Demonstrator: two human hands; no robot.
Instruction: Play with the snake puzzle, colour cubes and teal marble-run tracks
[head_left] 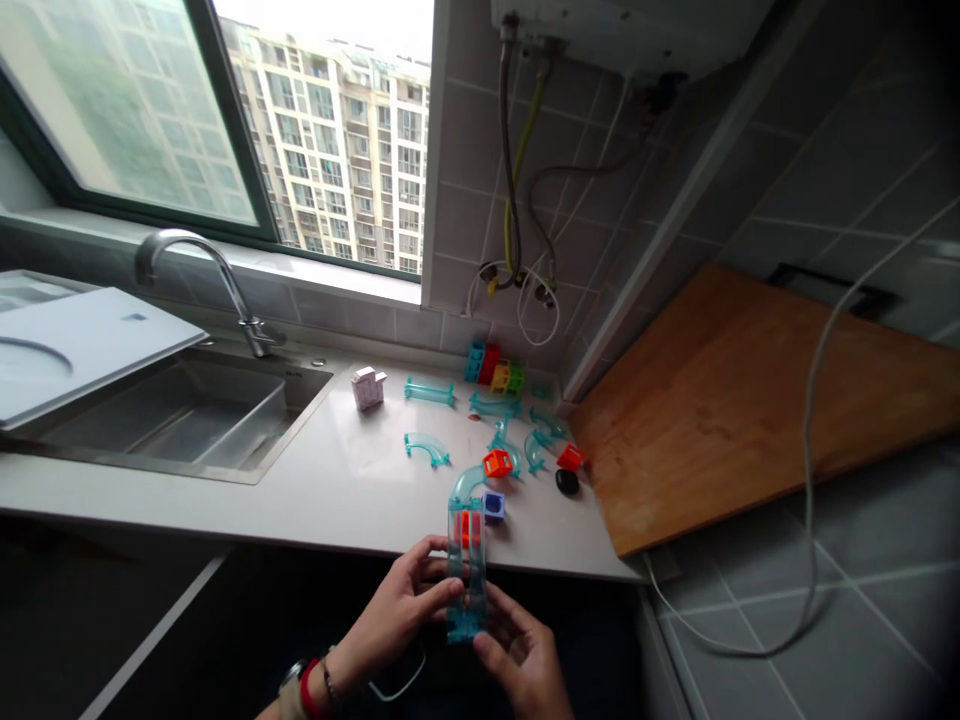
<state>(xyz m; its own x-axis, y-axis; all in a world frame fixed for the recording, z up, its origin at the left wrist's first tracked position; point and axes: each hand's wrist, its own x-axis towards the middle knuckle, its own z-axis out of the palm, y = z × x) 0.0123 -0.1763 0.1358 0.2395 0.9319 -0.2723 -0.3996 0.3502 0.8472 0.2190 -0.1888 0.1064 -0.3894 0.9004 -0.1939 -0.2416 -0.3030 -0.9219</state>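
Between both hands I hold a straight translucent teal track piece (pixel 466 575) at the counter's front edge. My left hand (pixel 416 590) grips its left side, fingers partly behind it. My right hand (pixel 521 645) pinches its lower right end. At its far end appears a curved teal track piece (pixel 469 484); whether they are joined I cannot tell. An orange-red block (pixel 469 528) shows through the straight piece. A purple block (pixel 493 507) sits just right of it, and an orange block (pixel 497 463) stands farther back.
On the white counter (pixel 360 500) lie a loose curved track (pixel 427 449), a straight track (pixel 429 391), several colored blocks (pixel 491 368), a small box (pixel 368 388) and a black oval object (pixel 567 482). A sink (pixel 225 470) is left; a wooden board (pixel 750 410) leans right.
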